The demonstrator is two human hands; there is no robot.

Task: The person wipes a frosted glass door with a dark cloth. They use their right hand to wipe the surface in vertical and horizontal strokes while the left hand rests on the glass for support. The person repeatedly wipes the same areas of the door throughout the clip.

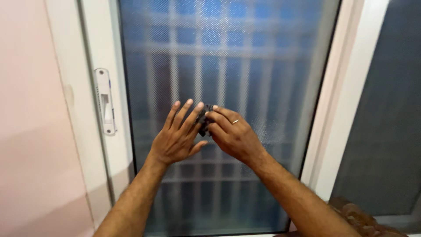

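Your hands are meeting in front of the frosted window pane [263, 66], which is showing blurred bars behind it. Your left hand [177, 136] is lying open with fingers spread and flat, touching the small dark cloth [204, 119], while your right hand [232, 134], wearing a ring [235, 121], is pinching that cloth between fingers and thumb. A white latch [105, 102] is sitting on the frame [94, 145] well left of them.

frosted window pane [263, 57], white frame [94, 44], pink wall [26, 109]
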